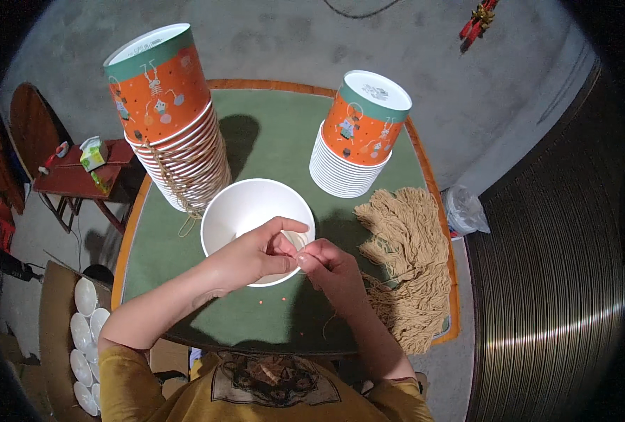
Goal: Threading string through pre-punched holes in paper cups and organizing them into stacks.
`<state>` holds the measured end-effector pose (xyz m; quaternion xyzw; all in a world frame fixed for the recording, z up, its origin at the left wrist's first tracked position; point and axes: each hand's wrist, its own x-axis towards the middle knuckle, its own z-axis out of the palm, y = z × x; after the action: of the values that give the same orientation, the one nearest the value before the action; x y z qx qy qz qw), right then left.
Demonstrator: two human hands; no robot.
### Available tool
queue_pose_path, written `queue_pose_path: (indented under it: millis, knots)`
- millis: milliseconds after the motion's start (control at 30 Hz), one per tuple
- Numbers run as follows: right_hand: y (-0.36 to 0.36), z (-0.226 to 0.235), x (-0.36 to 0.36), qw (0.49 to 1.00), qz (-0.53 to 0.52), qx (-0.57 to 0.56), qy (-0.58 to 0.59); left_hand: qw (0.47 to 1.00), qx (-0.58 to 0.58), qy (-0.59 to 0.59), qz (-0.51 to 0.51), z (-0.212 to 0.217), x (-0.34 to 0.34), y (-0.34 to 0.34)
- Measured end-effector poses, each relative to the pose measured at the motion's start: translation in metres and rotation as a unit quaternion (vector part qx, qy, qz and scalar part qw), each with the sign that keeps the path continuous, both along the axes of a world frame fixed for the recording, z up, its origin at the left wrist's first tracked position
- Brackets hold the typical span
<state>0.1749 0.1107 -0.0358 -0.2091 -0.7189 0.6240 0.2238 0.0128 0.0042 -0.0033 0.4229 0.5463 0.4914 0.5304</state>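
Observation:
A white paper bucket (239, 211) stands mouth up on the green tabletop (161, 267), right in front of me. Over its near right rim my two hands meet. My left hand (267, 250) has its thumb and fingertips pinched, and my right hand (332, 273) is closed in a pinch against them. Whatever is between the fingertips is too small to tell. Beyond the bucket, to the left, rises a tall upside-down stack of orange and green buckets (165, 102), with tan cords (175, 169) hanging down its side. To the right of my right hand lies a heap of tan cord (421, 257).
A shorter upside-down bucket stack (362, 130) stands at the far right of the table. Small orange bits (261, 302) lie near the front edge. On the floor at left is a cardboard box (56, 295) of white round pieces; behind it, a red bench (66, 183). A ribbed dark surface (551, 281) rises at right.

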Motion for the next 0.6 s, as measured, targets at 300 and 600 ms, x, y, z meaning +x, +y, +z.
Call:
queue_pose_path:
  millis: [300,600]
  knots:
    - [0.005,0.006,0.001,0.997,0.032,-0.07,0.007,0.997,-0.068,-0.031,0.026,0.004,0.01,0.003]
    - [0.019,0.05,0.013,0.989,0.115,-0.091,0.032,0.998,-0.046,-0.03,0.037,0.008,0.009,0.005]
